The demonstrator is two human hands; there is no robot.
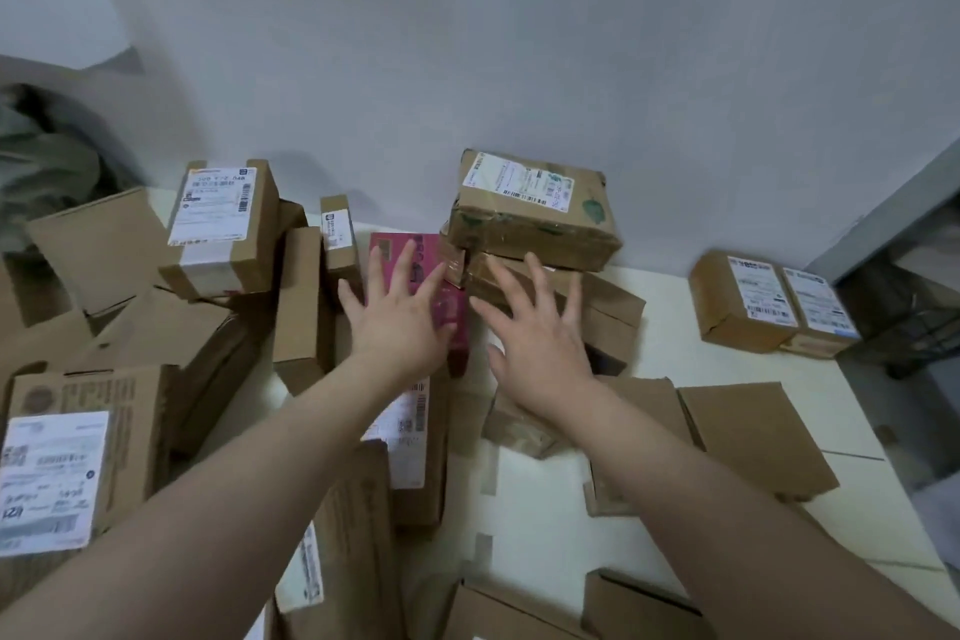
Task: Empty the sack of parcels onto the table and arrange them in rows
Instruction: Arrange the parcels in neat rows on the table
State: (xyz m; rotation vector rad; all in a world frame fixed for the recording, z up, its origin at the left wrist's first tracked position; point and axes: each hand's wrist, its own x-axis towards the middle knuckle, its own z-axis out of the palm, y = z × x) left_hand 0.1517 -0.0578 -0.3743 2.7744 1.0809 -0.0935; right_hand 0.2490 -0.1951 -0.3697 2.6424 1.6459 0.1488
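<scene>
Two hands out over the pile, neither holding anything. Left hand: fingers straight and spread, palm down over the pink box. I can't tell whether it's touching or just above. Right hand: fingers spread too, fingertips over the near edge of a plain brown box. Contact is unclear on my feed here as well.

Parcels are on the white table, pushed up to the wall. Most sit in a loose heap at left and centre, tilted and overlapping, not in rows.
- Taped box, white label and green marks, sits on top of the plain brown box, at the wall.
- Pink box lies just left of that stack, between it and a narrow upright carton.
- Labelled carton is tilted on top of the left heap.
- Big labelled box is at near left.
- Pair of labelled boxes at far right, side by side and touching, well apart from the heap.
- Flat carton lies at near right, beside the right forearm.

Sack: grey-green fabric bunched at far left behind the heap, too blurry for detail.
</scene>
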